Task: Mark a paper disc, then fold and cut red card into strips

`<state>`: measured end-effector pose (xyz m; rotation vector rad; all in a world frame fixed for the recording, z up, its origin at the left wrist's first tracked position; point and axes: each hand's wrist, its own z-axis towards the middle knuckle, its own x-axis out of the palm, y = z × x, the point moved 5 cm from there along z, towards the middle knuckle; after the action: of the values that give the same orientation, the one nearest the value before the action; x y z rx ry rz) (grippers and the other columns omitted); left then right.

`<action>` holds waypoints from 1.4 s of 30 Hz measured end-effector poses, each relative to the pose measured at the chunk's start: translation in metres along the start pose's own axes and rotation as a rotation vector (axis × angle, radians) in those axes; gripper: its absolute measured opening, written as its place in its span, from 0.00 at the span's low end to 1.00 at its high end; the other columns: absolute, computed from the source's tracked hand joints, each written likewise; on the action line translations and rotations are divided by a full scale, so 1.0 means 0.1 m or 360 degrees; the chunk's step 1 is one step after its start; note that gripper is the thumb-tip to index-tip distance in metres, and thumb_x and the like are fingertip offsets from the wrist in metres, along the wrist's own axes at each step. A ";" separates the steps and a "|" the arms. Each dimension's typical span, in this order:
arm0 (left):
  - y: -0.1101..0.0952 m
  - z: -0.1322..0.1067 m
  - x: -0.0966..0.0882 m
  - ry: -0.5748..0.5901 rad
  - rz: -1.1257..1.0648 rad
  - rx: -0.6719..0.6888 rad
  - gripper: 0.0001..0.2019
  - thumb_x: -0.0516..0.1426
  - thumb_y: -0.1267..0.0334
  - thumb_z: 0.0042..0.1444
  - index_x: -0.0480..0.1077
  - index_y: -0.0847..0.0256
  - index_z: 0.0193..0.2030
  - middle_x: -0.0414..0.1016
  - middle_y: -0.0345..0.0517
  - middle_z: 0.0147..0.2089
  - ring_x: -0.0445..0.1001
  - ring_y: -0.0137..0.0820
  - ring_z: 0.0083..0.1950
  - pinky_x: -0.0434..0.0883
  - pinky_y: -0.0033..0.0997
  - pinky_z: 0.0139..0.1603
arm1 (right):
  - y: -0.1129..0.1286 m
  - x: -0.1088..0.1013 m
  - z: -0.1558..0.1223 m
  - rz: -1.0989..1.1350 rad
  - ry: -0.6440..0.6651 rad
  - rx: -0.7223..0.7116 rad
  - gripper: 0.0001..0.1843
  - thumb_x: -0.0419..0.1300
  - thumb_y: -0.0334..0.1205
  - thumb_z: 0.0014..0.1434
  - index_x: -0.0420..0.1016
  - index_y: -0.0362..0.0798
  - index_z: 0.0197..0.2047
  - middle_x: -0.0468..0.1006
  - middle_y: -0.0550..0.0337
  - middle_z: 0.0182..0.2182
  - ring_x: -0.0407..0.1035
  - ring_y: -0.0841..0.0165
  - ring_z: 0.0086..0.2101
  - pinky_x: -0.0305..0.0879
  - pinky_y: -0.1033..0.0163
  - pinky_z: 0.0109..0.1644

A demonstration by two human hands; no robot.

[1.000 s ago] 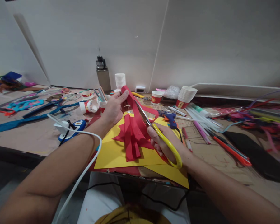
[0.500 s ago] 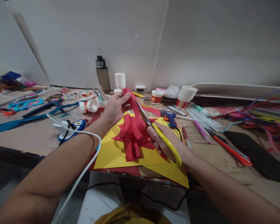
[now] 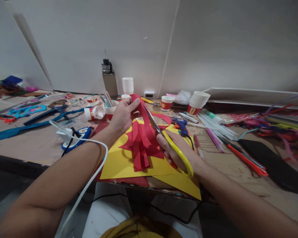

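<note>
Between thumb and fingers, my left hand point(image 3: 124, 112) pinches the upper end of a red paper strip point(image 3: 145, 120), which hangs down in a curl. My right hand point(image 3: 172, 145) is closed round the handles of yellow-handled scissors point(image 3: 180, 155). Their metal blades point up and left, lying along the strip; whether they are cutting into it I cannot tell. Below, more red strips point(image 3: 138, 148) lie on a red jagged-edged paper shape point(image 3: 126, 142), partly covered by the strips. That shape rests on yellow paper sheets point(image 3: 114, 168) at the table's front edge.
Paper cups point(image 3: 198, 100), a cup of pens point(image 3: 110, 107) and a bottle point(image 3: 109, 79) stand toward the wall. A blue glue gun point(image 3: 182, 127) and markers point(image 3: 215, 140) lie right. A white cable point(image 3: 99, 173) crosses my left forearm, near a blue power strip point(image 3: 80, 137).
Both hands stay almost where they were. The curled far part of the red strip has shifted slightly near the scissor blades.
</note>
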<state>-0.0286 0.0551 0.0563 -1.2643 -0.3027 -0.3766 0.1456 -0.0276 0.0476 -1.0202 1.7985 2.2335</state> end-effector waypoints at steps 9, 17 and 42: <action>0.00 -0.01 0.01 -0.0026 -0.0005 -0.0003 0.11 0.64 0.59 0.49 0.69 0.62 0.32 0.75 0.38 0.27 0.72 0.24 0.27 0.70 0.25 0.29 | 0.01 0.00 0.00 -0.0054 0.0002 -0.0034 0.25 0.49 0.64 0.59 0.60 0.50 0.27 0.63 0.66 0.17 0.57 0.73 0.18 0.52 0.67 0.21; 0.01 -0.01 0.01 0.0015 -0.0029 0.0004 0.11 0.64 0.60 0.49 0.69 0.62 0.32 0.75 0.39 0.28 0.72 0.24 0.27 0.70 0.25 0.30 | 0.00 0.00 -0.01 -0.0061 0.0007 -0.0020 0.26 0.50 0.65 0.59 0.58 0.50 0.26 0.62 0.66 0.16 0.56 0.74 0.18 0.51 0.67 0.20; -0.03 0.01 -0.04 -0.0066 -0.0040 0.0033 0.13 0.63 0.55 0.51 0.66 0.61 0.29 0.73 0.37 0.26 0.72 0.24 0.26 0.70 0.25 0.28 | -0.03 0.02 -0.01 -0.0031 -0.0009 -0.0016 0.24 0.52 0.62 0.59 0.59 0.49 0.26 0.63 0.66 0.18 0.57 0.74 0.18 0.51 0.67 0.20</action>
<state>-0.0333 0.0558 0.0578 -1.2499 -0.3572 -0.3684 0.1457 -0.0283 0.0442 -1.0277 1.7690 2.2341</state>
